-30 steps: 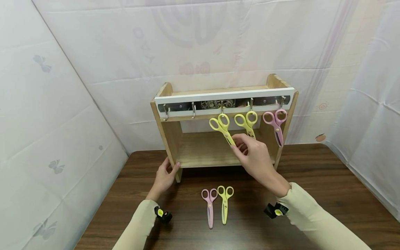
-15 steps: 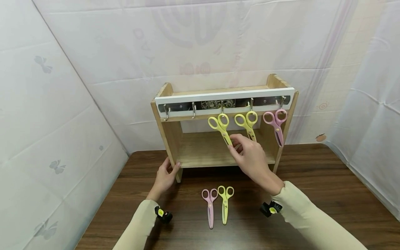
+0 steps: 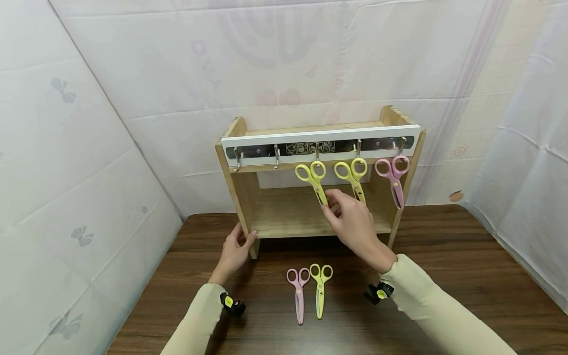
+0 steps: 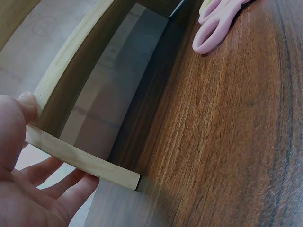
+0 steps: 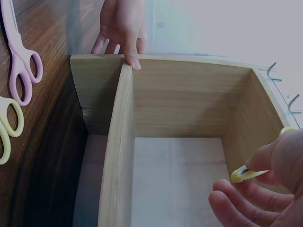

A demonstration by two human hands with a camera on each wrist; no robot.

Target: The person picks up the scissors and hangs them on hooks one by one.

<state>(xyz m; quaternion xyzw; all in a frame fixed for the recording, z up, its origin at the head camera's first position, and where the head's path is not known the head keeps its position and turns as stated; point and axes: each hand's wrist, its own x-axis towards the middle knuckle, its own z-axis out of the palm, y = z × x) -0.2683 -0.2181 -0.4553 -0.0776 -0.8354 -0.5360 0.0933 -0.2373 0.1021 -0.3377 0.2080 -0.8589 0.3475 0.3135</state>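
My right hand [image 3: 355,222] pinches the blade end of yellow scissors [image 3: 312,175], whose right finger loop is at the middle hook of the white hook rail [image 3: 284,134]. Whether the hook bears their weight I cannot tell. In the right wrist view their yellow tip [image 5: 240,175] shows between thumb and fingers. My left hand [image 3: 232,251] grips the lower left side of the wooden shelf [image 3: 239,197], thumb in front and fingers behind. Other yellow scissors [image 3: 353,175] hang just right of the held ones, and pink scissors [image 3: 392,175] hang from the rightmost hook.
Pink scissors [image 3: 299,296] and yellow scissors [image 3: 320,291] lie side by side on the dark wooden table [image 3: 355,320], in front of the shelf. The two left hooks [image 3: 276,157] carry nothing. A pale printed cloth [image 3: 155,74] stands behind and beside the table.
My right hand has shifted slightly left and the held scissors have swung a little more upright, their loop staying at the middle hook. The left hand keeps its grip on the shelf.
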